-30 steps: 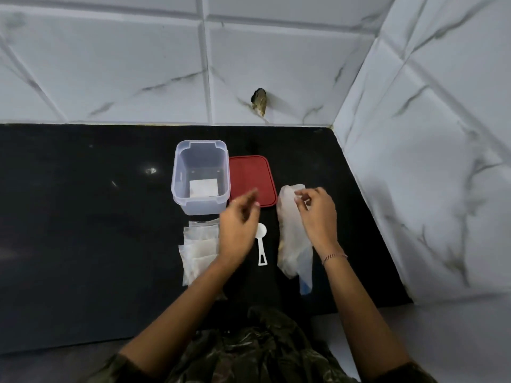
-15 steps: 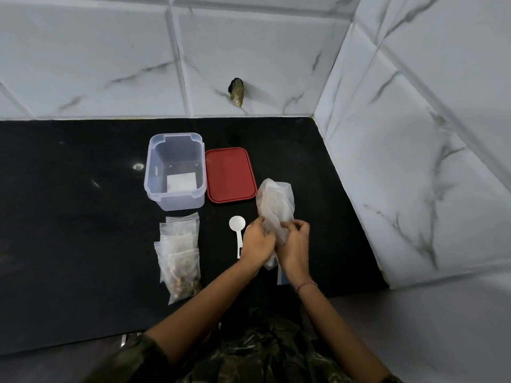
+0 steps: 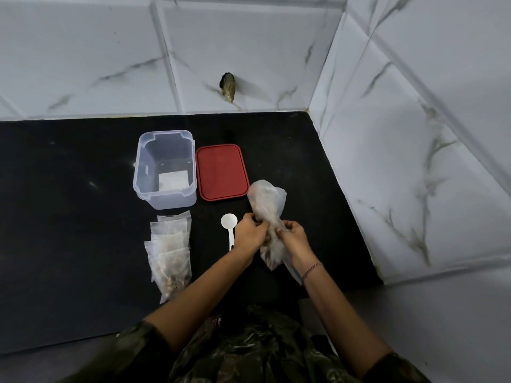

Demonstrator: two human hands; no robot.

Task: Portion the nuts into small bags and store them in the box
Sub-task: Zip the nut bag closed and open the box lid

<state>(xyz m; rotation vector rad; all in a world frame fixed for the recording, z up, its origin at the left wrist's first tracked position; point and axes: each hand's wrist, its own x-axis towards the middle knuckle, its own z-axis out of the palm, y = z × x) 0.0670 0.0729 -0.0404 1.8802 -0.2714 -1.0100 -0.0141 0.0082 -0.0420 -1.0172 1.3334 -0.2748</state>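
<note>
The left hand [image 3: 250,233] and the right hand [image 3: 294,236] meet over the near right part of the black table [image 3: 69,217], both with fingers curled into the crumpled middle of a large bag [image 3: 266,204] of clear plastic, each gripping it from its own side. The bag lies slanted, its loose upper end fanned out toward the far side and its lower end, where brown nuts [image 3: 269,257] show through the plastic, pointing back toward the person. A thin thread bracelet [image 3: 311,269] circles the right wrist. Just left of the left hand lies a white spoon [image 3: 229,221], bowl toward the wall and handle running under the edge of that hand. Farther left, well apart from the hands, a pile of small bags [image 3: 170,250] lies overlapped in a row, with nuts visible in the nearest ones. Beyond the pile stands the clear box [image 3: 143,172], open on top, with a white rectangle [image 3: 172,179] showing at its bottom; whether that lies inside or under the box cannot be told. The red lid [image 3: 221,172] lies flat just beside the box on its right, its near corner close to the upper end of the large bag. White marbled tiles [image 3: 249,37] back the table and close it in on the right, and a dark rough hole [image 3: 228,82] marks the back wall. Camouflage clothing [image 3: 249,352] fills the bottom edge.
</note>
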